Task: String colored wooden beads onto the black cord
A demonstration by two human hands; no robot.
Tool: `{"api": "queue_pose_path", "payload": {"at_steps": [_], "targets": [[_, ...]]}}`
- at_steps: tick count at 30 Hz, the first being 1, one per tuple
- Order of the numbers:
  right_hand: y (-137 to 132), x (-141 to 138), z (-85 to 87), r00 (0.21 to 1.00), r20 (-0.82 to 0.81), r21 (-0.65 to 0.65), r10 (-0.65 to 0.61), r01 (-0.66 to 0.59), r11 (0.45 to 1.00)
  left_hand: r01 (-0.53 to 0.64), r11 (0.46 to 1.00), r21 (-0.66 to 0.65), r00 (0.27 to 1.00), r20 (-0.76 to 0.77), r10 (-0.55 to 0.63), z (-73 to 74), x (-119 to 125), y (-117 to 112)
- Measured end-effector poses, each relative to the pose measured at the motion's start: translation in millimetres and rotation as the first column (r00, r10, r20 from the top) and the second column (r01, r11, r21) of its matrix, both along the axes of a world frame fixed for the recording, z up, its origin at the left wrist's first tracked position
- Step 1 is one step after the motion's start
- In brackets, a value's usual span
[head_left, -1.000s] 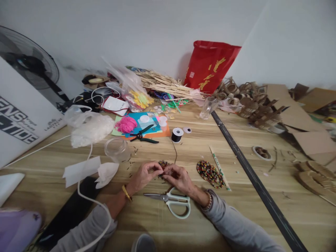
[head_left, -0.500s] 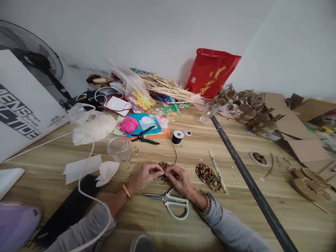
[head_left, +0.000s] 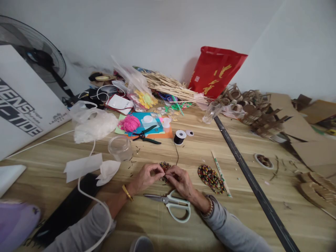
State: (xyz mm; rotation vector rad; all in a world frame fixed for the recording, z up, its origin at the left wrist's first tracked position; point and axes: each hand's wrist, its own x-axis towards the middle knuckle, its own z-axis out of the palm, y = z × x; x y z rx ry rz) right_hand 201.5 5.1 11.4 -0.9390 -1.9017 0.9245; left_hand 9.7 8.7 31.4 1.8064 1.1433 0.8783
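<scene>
Over a small heap of colourful beads (head_left: 165, 167), my left hand (head_left: 147, 176) and my right hand (head_left: 181, 180) meet, fingertips pinched together and almost touching. A thin black cord (head_left: 177, 154) runs from a white spool (head_left: 180, 137) down to my right hand's fingers. Whatever is between my left thumb and forefinger is too small to make out. Scissors with pale green handles (head_left: 178, 206) lie just below my hands, blades to the left. To the right is a coiled strand of strung multicoloured beads (head_left: 210, 179).
A green-and-white stick (head_left: 221, 174) lies beyond the coil, left of a dark strip (head_left: 252, 178) across the table. Black-handled pliers (head_left: 147, 135) and pink yarn (head_left: 129, 123) rest on coloured paper. A clear jar (head_left: 120, 148) stands left; a white cable (head_left: 88, 196) crosses my left sleeve.
The camera view has shifted slightly, so most things sit a little further right. My hands keep the same pinched pose over the beads, with barely any finger movement.
</scene>
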Motion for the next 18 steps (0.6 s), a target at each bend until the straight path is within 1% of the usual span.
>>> {"api": "queue_pose_path", "payload": {"at_steps": [6,9,11,12,14,15,18], "targets": [[0,1,-4.9,1.0,0.005,-0.013,-0.017,0.017,1.0,0.005,1.0,-0.016,1.0,-0.001,-0.005,0.8,0,-2],[0,0,-5.3,1.0,0.015,-0.005,-0.017,0.017,1.0,-0.027,0.999,-0.023,1.0,0.011,0.028,0.3,0,-1],[1,0,-5.7,1.0,0.017,-0.017,-0.019,0.019,1.0,-0.101,0.995,-0.023,0.994,0.042,0.102,-3.5,-1,1],[1,-1,-6.0,1.0,0.015,-0.025,-0.022,0.022,0.999,-0.162,0.986,-0.026,0.985,0.057,0.163,-6.4,-3,3],[2,-1,-6.6,1.0,0.01,-0.036,-0.026,0.027,0.999,-0.314,0.948,-0.059,0.945,0.073,0.318,-13.2,-6,8],[2,-2,-6.8,1.0,0.009,-0.037,-0.028,0.028,0.999,-0.366,0.928,-0.068,0.927,0.06,0.37,-16.3,-9,10],[2,-3,-6.2,1.0,0.013,-0.029,-0.027,0.027,0.999,-0.422,0.906,-0.03,0.906,0.014,0.422,-21.0,-16,15]]}}
